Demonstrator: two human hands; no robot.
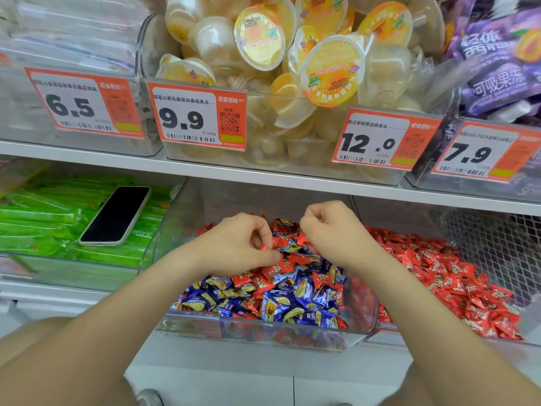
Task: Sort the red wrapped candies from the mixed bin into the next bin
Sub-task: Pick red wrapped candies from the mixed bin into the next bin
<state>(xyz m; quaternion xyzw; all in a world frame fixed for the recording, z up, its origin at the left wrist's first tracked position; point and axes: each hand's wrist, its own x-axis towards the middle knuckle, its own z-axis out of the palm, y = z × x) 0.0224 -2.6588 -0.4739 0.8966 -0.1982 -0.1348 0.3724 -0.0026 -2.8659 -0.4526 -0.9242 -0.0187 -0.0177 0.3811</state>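
While the mixed bin (pixel 263 332) holds red and blue together and the next bin (pixel 409 213), right of it, only red, the left hand (pixel 237 244) pinches a red wrapped candy (pixel 264 247) over its far half, the right hand (pixel 330 230) curled, grip unclear; picking looks underway, a rightward carry next, I'd guess.

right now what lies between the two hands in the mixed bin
In the head view, red wrapped candies lie between the left hand and right hand.

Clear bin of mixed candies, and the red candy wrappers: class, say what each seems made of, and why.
Clear bin of mixed candies: likely rigid glossy transparent plastic; candies show through its front wall. Red candy wrappers: probably thin glossy plastic film, crinkled, with bright highlights.
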